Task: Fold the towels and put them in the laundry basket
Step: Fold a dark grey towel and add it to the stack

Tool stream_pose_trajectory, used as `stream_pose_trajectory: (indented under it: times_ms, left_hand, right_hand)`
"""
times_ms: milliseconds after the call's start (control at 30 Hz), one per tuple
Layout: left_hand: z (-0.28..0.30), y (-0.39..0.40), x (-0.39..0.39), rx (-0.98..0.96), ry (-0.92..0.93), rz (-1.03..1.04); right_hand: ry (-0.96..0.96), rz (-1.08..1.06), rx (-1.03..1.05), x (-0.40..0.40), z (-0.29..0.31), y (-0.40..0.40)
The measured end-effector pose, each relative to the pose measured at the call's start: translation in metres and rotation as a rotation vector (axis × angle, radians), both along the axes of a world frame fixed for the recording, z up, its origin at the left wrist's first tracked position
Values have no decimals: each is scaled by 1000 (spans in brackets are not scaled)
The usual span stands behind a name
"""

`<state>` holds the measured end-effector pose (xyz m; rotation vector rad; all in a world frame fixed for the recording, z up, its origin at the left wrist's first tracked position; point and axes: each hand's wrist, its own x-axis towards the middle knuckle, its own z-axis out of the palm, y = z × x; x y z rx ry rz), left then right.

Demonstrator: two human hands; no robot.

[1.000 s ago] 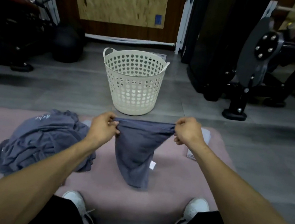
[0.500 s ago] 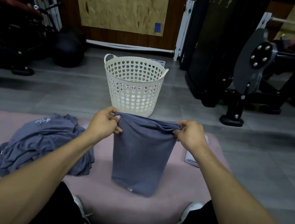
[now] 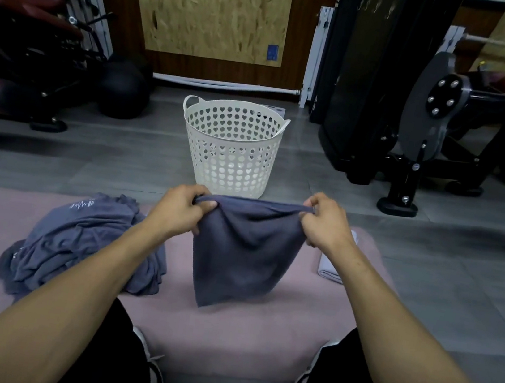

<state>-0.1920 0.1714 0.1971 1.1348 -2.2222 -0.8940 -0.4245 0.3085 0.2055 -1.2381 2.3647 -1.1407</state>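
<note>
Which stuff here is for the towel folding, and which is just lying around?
For the job: grey towel pinched by left hand and right hand; towel pile; white laundry basket; pink mat.

Lying about: black ball; gym machines; small white folded cloth.

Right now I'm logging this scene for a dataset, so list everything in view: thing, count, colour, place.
towel: one, grey-blue, held up over the mat
pile: one, grey-blue, crumpled on the mat, left
basket: one, white, on the floor beyond the mat
cloth: one, white, folded, on the mat, right, partly hidden
mat: one, pink, on the floor
ball: one, black, far left floor
machines: black, left and right background
board: one, tan, back wall
shoes: two, white, bottom
left hand: grip on towel's top corner
right hand: grip on the other corner
</note>
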Motion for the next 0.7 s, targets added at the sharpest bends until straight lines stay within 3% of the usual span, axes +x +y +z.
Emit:
stream_pose_trajectory:
  times_ms: [100, 200, 367, 500, 567, 700]
  left_hand:
    - [3, 1, 6, 223, 33, -29]
    - [2, -7, 4, 305, 53, 3]
    - [-31, -33, -17, 221, -250, -34]
    - [-59, -63, -37, 48, -340, -6]
    - [-58, -77, -48, -62, -335, 19]
    - [-33, -104, -70, -253, -171, 91]
  right_hand:
    - [31, -3, 64, -2, 1, 2]
    - [49, 9, 91, -7, -1, -6]
    - [36, 60, 382, -13, -23, -29]
    - [4, 102, 531, -26, -38, -55]
    - [62, 97, 480, -39, -42, -69]
    - [113, 8, 159, -63, -32, -91]
